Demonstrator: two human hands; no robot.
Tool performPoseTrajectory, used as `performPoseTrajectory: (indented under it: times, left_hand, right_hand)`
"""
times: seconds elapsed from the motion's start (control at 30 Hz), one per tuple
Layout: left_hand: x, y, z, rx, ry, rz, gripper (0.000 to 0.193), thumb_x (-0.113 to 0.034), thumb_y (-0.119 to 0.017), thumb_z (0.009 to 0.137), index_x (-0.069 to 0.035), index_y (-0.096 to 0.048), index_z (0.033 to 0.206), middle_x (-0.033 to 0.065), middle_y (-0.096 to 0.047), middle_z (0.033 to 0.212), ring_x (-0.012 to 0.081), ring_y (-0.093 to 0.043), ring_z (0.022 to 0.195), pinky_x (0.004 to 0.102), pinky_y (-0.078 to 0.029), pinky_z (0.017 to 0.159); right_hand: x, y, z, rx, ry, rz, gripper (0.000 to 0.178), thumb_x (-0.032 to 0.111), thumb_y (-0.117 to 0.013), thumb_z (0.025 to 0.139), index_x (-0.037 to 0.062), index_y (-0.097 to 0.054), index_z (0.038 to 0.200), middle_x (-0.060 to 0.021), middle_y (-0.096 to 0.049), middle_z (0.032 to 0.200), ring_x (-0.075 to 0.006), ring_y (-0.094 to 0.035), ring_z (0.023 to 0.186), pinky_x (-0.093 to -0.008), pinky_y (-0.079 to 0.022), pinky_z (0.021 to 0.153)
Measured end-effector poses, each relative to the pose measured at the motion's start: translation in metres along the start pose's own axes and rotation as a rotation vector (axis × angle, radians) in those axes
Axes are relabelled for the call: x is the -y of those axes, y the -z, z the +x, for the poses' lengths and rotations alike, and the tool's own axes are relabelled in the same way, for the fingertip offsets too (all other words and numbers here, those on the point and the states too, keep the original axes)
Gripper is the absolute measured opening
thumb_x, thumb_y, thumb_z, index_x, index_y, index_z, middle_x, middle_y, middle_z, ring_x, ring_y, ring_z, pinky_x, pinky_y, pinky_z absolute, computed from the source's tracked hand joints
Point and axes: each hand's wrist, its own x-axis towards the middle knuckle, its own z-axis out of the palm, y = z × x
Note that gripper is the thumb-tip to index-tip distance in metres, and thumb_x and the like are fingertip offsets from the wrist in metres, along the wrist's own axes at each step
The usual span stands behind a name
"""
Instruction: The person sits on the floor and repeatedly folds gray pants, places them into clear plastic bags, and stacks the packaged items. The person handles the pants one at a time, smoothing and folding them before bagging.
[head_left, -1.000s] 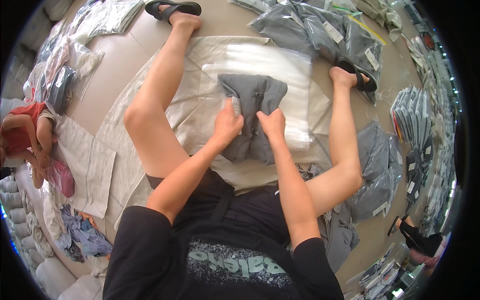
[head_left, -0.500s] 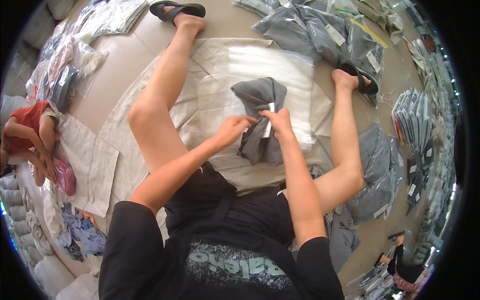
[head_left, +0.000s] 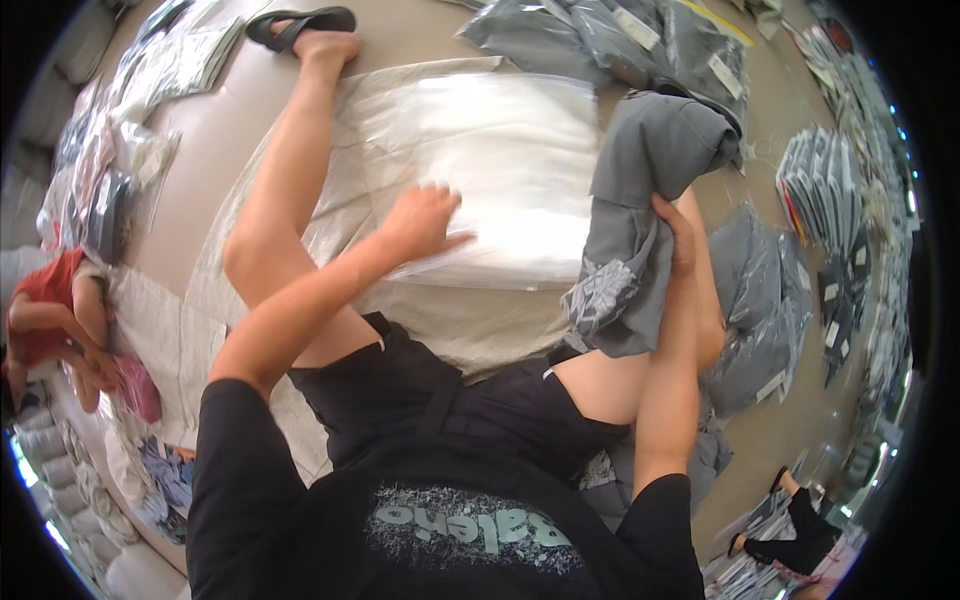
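A folded grey garment (head_left: pixel 640 215) with a pale patterned patch at its lower end hangs over my right thigh. My right hand (head_left: pixel 677 237) grips its right edge, the thumb showing and the other fingers hidden behind the cloth. Between my legs lies a flat stack of clear plastic bags (head_left: pixel 500 170) on a beige cloth (head_left: pixel 470 325). Above the left part of this stack is my left hand (head_left: pixel 425 222), slightly blurred, with its thumb held away from bent fingers and nothing in it.
Bagged grey garments (head_left: pixel 560 40) lie beyond my right foot, and more bagged ones (head_left: pixel 765 300) beside my right knee. Further right stands a row of folded packs (head_left: pixel 820 185). At the left sits a person in red (head_left: pixel 48 310); another person (head_left: pixel 800 525) is at the lower right.
The grey garment has moved right, off the plastic bags, in my right hand. My left hand has let go of it and shifted slightly left. The white tag no longer shows.
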Motion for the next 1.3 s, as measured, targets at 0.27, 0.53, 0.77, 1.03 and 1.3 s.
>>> performPoseTrajectory:
  times: [0.27,0.53,0.77,1.03,1.3]
  left_hand:
    - [0.0,-0.074,-0.034,-0.025,-0.215,-0.045,0.006,-0.005,-0.066,0.086,-0.005,-0.066,0.092,0.0161,-0.068,0.081,0.0386,-0.067,0.089,0.0497,-0.055,0.076]
    - [0.004,-0.026,-0.052,0.044,0.127,-1.052,0.048,-0.012,-0.07,0.1,0.0,-0.061,0.145,0.0154,-0.066,0.142,0.0254,-0.064,0.128,0.0395,-0.05,0.109]
    - [-0.018,-0.017,-0.088,0.129,0.236,-1.241,0.046,-0.012,-0.07,0.1,0.0,-0.061,0.144,0.0148,-0.066,0.14,0.0247,-0.064,0.126,0.039,-0.05,0.107]
    - [-0.034,-0.018,-0.071,0.263,0.154,-1.264,0.044,-0.012,-0.07,0.1,0.0,-0.062,0.142,0.0141,-0.067,0.137,0.0238,-0.065,0.124,0.0385,-0.051,0.105]
    - [0.005,0.014,-0.041,0.557,0.0,-1.203,0.042,-0.012,-0.07,0.101,0.0,-0.063,0.14,0.0134,-0.068,0.135,0.023,-0.065,0.122,0.0381,-0.052,0.103]
  right_hand:
    - [-0.077,-0.006,-0.002,0.129,-0.378,0.072,0.051,0.009,-0.084,0.082,-0.0002,-0.07,0.13,-0.0096,-0.076,0.114,-0.0212,-0.073,0.096,-0.0361,-0.059,0.089]
    - [-0.101,-0.049,-0.031,0.617,-0.347,-0.179,0.047,0.015,-0.086,0.08,-0.0046,-0.072,0.121,-0.0112,-0.078,0.109,-0.0188,-0.073,0.099,-0.0325,-0.058,0.09]
    - [-0.112,-0.053,-0.03,0.738,-0.281,-0.384,0.056,0.016,-0.086,0.079,0.0017,-0.068,0.129,-0.0099,-0.076,0.118,-0.0184,-0.069,0.11,-0.0333,-0.054,0.098]
    - [-0.114,-0.051,-0.034,0.755,-0.21,-0.444,0.057,0.017,-0.086,0.076,0.0015,-0.069,0.128,-0.0115,-0.077,0.117,-0.0195,-0.07,0.108,-0.0339,-0.054,0.097]
    - [-0.093,-0.034,-0.03,0.643,-0.294,-0.502,0.046,0.017,-0.087,0.074,-0.0003,-0.074,0.115,-0.0107,-0.08,0.102,-0.0195,-0.073,0.095,-0.0337,-0.058,0.087]
